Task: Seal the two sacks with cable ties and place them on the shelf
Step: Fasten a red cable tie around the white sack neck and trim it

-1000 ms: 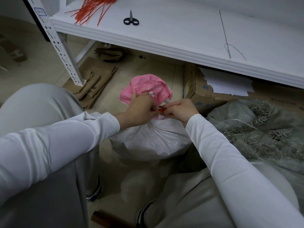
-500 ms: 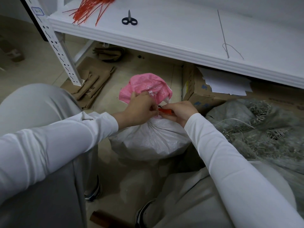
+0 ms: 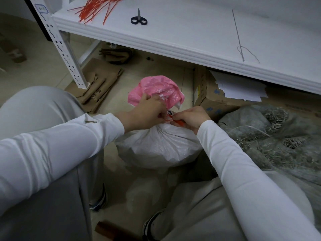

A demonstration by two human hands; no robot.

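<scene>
Down on the floor, the left hand (image 3: 147, 113) curls around the gathered neck of the white sack (image 3: 159, 146), with its pink top (image 3: 154, 89) bunched just beyond the fingers. Touching them, the right hand (image 3: 191, 117) pinches the orange cable tie (image 3: 179, 122) at that neck. Well beyond both hands, the shelf (image 3: 191, 35) bears scissors (image 3: 139, 19) and loose ties (image 3: 95, 9).

The orange cable tie (image 3: 180, 122) is mostly hidden (fingers (image 3: 182, 115) cover it); spare ties (image 3: 93, 11) cross the top edge.

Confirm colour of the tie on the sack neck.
Orange-red cable tie; head view shows it best.
</scene>
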